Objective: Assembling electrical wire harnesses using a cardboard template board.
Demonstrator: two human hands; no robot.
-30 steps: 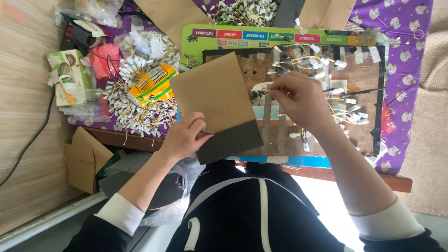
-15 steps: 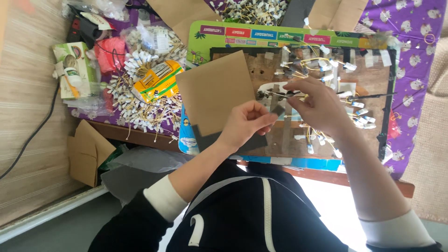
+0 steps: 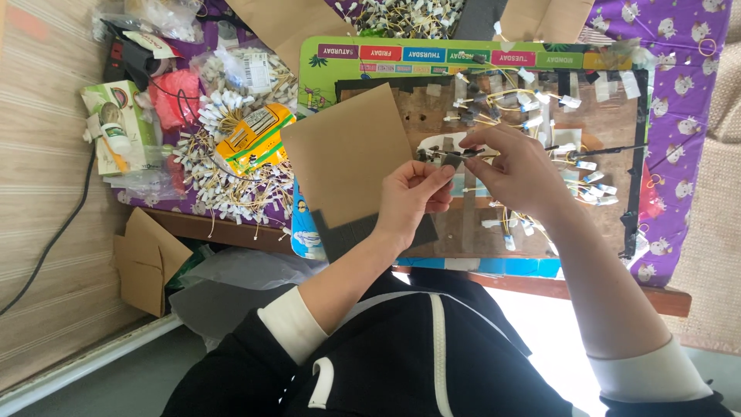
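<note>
Left hand and right hand jointly pinch a small dark piece (grips closed on it) beside the cardboard sheet.

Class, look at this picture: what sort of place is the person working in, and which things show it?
Probably a home piecework table rather than a factory: a purple patterned cloth covers it, heaps of small white-tagged wire pieces lie about, and a taped-up work board holds more wires.

The person wears a black top with white stripes, white cuffs and bare hands.
</note>
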